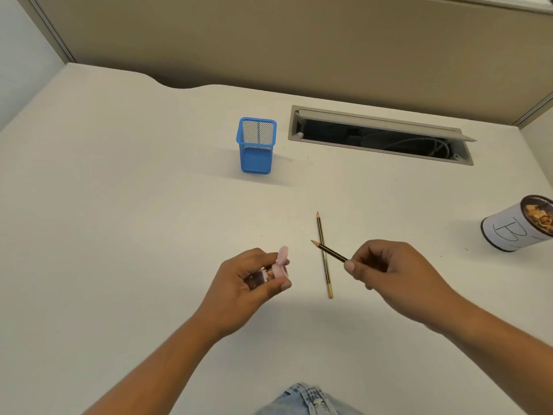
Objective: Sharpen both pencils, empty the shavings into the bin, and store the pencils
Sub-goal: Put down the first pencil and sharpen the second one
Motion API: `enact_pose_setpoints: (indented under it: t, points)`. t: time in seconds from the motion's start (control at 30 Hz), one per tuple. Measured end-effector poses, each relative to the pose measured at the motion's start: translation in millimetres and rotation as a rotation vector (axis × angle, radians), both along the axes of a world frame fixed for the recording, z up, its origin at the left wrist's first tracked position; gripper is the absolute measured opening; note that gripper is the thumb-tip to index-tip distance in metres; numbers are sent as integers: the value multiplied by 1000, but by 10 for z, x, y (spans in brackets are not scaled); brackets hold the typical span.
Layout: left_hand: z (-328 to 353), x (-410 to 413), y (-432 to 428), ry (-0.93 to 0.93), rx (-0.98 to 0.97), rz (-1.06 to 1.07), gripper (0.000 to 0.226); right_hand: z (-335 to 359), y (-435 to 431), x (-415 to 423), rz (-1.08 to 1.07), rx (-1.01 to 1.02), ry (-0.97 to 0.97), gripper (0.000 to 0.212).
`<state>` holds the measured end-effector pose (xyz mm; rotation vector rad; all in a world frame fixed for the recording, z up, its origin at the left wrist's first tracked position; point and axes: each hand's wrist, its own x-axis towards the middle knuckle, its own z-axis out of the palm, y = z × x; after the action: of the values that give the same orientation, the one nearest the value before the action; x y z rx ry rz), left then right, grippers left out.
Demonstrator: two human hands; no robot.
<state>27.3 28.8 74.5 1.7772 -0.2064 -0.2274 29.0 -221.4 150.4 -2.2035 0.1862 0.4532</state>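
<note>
Head view, looking down on a white desk [119, 205].

- Left hand [254, 280]: fingers curled round a small pencil sharpener [281, 265], which has a pink part at the top and a clear body lower in the grip with something dark inside (too small to say what). The hand is held just above the desk, near the front edge.
- Right hand [386, 271]: thumb and fingers pinch the rear part of a black-and-yellow striped pencil [335, 253]. Its sharpened tip points up-left toward the sharpener but stays apart from it.
- Second pencil [328, 283]: same striping, lying flat on the desk between the two hands, with its point aimed away from the person. The held pencil crosses over it in this view; I cannot tell whether they touch.
- Blue mesh pencil holder [256, 151]: upright, further back on the desk, well apart from both hands.
- Bin [508, 232]: a dark mesh cup wrapped in white paper with a handwritten "B", at the right edge of the view. Wood shavings are visible inside.
- Cable hatch [380, 136]: set in the desk behind the holder, flap open, cables showing.
- Beige partition [269, 40] behind the desk.
- Denim [308, 399] at the bottom edge.
</note>
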Motion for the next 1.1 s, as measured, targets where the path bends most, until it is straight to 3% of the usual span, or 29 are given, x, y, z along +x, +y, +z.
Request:
enact_pose_setpoints:
  t: [0.2, 0.4, 0.63, 1.1]
  points:
    - [-46, 1, -103, 59, -24, 41, 20, -443, 23, 64, -219, 97, -56, 16]
    - [-84, -24, -171, 79, -27, 35, 21, -850, -34, 170, -369, -19, -136, 3]
    - [-119, -59, -210, 97, -41, 36, 22, -1143, -143, 290, -351, -241, -140, 7]
    - [-162, -75, -226, 116, -24, 30, 24, -1208, -134, 438, -347, -309, -166, 4]
